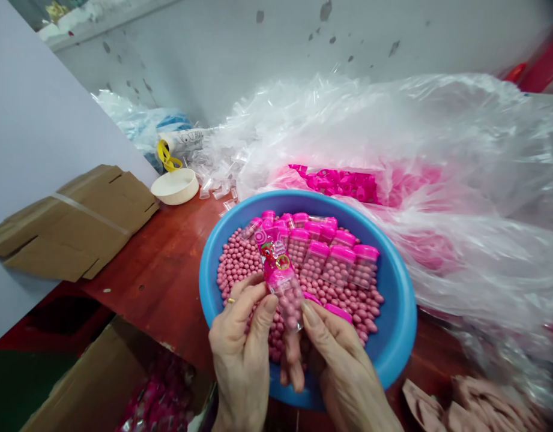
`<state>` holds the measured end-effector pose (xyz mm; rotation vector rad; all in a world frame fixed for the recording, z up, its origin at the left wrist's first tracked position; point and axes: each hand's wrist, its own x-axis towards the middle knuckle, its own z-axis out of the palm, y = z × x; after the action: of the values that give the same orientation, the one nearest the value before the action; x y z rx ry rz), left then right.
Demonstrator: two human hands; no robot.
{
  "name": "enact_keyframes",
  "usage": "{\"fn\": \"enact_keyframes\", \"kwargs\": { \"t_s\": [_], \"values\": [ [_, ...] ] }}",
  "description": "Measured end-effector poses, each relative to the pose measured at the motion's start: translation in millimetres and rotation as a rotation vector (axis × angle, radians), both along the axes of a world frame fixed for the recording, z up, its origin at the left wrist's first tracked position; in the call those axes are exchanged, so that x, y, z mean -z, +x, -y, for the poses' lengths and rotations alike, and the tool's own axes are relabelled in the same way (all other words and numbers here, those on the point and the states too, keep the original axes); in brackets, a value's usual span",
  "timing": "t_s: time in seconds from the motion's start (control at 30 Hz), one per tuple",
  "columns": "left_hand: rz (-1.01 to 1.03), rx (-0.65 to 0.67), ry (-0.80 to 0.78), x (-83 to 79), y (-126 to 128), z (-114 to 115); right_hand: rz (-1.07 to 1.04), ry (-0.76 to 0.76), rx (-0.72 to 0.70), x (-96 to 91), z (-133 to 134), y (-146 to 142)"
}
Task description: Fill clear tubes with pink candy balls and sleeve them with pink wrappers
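Between my two hands, over the near side of a blue basin (207,264), is a small clear candy container (289,295) with pink balls inside and a printed pink wrapper on its upper part. My left hand (242,342) grips it from the left, thumb against its side. On the right, my right hand (337,354) pinches its lower end between thumb and fingers. Loose pink candy balls (240,264) fill the basin. Several filled containers with pink caps (339,261) lie on the candy behind my hands; my hands hide part of the basin's near side.
A large clear plastic bag (393,132) with bright pink caps (343,183) spreads behind and right of the basin. Left on the red table (136,288) are a white lid (175,186), yellow tape (168,157) and flattened cardboard (78,222). An open box (100,372) with pink packets sits below.
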<state>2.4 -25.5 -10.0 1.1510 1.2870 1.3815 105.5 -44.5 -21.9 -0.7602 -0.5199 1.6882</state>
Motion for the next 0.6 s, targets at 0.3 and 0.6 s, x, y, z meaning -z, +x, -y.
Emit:
{"fn": "enact_keyframes", "kwargs": {
  "t_s": [0.3,0.6],
  "values": [
    [-0.747,-0.001,0.634,-1.8,-14.6,-16.2,0.156,0.023,0.034,2.5,1.7,-0.7],
    [-1.033,0.053,0.897,-14.6,-18.3,-35.8,0.208,0.034,0.000,3.8,4.6,0.6]
  ]
}}
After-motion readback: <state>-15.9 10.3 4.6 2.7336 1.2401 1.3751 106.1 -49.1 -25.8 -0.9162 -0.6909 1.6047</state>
